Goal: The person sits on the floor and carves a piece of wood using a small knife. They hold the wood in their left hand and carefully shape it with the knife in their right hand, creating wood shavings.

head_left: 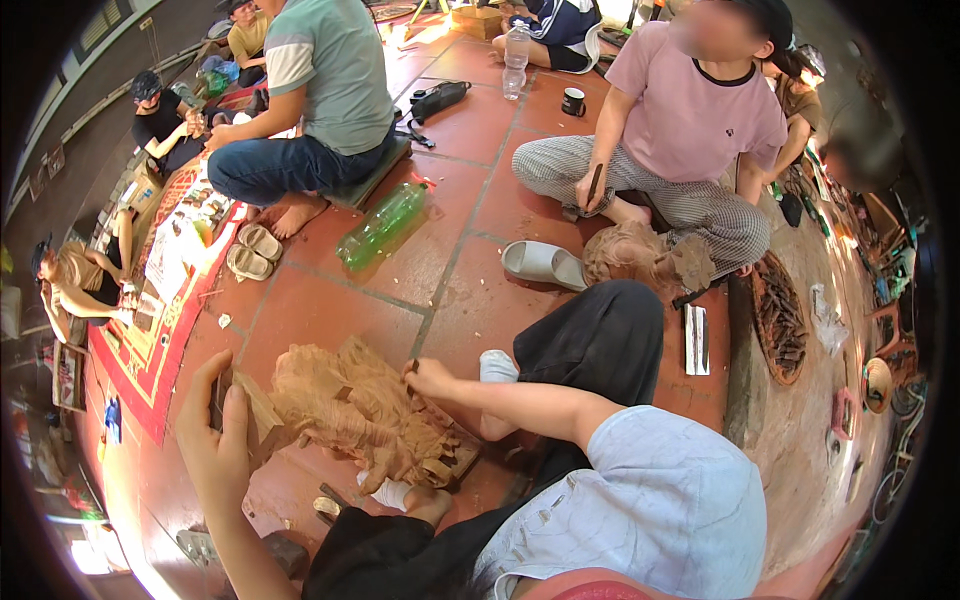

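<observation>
- Left hand (215,435): grip closed around a dark flat tool, beside the carving's left edge.
- Right hand (432,378): grip pinched on a small dark tool touching the carving's top.
- Reddish-brown carved wooden figure (360,410): lies on the terracotta tiled floor (330,310), between both hands.
- Judgement: steady the figure, take shallow cuts.

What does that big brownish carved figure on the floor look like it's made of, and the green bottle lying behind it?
The carved figure looks like raw, unvarnished wood: matte reddish-brown, with rough cut facets. The green bottle seems to be thin, glossy plastic, see-through green. The floor looks like terracotta tile.
</observation>
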Motion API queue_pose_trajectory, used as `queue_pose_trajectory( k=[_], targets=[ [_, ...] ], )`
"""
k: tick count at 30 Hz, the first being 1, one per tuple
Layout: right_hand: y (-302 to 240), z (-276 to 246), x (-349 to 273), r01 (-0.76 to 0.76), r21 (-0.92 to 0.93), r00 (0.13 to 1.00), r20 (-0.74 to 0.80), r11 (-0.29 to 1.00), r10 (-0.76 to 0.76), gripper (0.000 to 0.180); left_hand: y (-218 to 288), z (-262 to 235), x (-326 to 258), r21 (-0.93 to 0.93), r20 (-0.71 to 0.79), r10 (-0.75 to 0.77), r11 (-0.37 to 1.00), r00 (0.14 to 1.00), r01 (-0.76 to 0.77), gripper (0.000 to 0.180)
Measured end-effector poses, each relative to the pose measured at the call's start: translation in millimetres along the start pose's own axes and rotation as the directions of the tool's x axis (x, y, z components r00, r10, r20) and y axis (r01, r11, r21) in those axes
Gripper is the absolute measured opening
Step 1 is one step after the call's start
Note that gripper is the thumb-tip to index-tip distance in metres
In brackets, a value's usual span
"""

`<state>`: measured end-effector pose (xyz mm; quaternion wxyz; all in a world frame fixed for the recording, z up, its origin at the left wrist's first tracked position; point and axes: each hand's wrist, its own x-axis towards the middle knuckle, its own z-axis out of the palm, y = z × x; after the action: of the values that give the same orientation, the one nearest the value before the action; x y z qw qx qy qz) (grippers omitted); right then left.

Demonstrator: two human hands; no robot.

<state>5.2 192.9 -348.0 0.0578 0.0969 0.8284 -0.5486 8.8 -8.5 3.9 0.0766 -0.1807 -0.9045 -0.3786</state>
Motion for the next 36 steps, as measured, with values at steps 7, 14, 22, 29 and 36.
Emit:
queue_pose_trajectory(
  k=[7, 14, 22, 29, 36],
  targets=[
    [-46.6, -16.7, -13.2, -0.033, 0.198, 0.993, 0.118, 0.980, 0.010, 0.027, -3.3, 0.8, -1.6, -0.024, -0.017, -0.010, 1.000, 1.000, 0.010, 0.032],
    [2.9, -7.4, 3.3, -0.090, 0.042, 0.996, 0.010, 0.995, 0.089, 0.027, -1.1, 0.0, -0.7, 0.028, -0.011, 0.041, 0.999, 0.999, -0.041, 0.033],
    [-34.5, -26.7, -1.1, -0.002, 0.054, 0.998, 0.060, 0.999, -0.001, 0.027, 0.0, -4.2, -3.3, -0.001, -0.015, 0.014, 1.000, 1.000, -0.014, 0.032],
    [-12.2, 11.8, -9.7, 0.156, -0.067, 0.986, -0.050, 0.986, -0.159, 0.026, 0.7, 0.6, -0.1, -0.037, -0.016, 0.028, 0.999, 0.999, -0.029, 0.031],
    [-11.5, -14.3, 21.9, 0.065, -0.021, 0.998, -0.017, 0.998, -0.065, 0.025, 4.7, -2.2, -1.2, 0.006, -0.002, -0.004, 1.000, 1.000, 0.004, 0.031]
  ],
)
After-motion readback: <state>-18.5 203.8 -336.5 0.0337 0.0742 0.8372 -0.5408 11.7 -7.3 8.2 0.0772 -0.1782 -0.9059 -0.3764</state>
